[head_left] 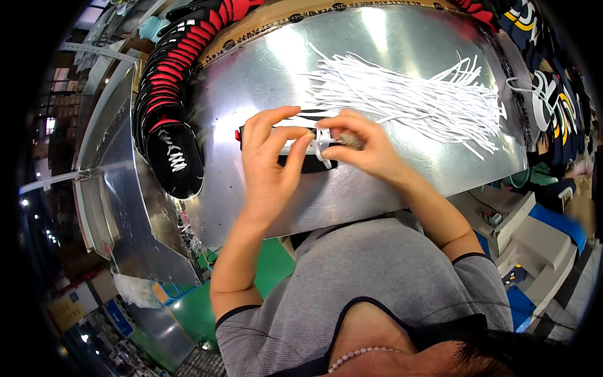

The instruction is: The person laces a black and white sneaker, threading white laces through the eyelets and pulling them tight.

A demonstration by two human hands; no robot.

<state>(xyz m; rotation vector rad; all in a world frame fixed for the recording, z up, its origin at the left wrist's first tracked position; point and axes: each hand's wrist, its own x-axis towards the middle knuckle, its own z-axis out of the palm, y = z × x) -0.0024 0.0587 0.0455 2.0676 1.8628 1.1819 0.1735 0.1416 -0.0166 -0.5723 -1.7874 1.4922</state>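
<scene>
My left hand (269, 158) holds down a black shoe upper (308, 164) lying flat on the shiny metal table (377, 182), with its thumb and fingers pinching the upper's near edge. My right hand (367, 147) grips a white lace (322, 146) and pulls it through the upper beside the left thumb. Just beyond my hands lies a loose bundle of white laces (408, 94), spread across the table toward the right.
A long overlapping row of black and red shoe uppers (169, 81) curves along the table's left edge and far side. More dark uppers with yellow and white trim (553, 100) are stacked at the right. A green floor (264, 270) shows below the table's near edge.
</scene>
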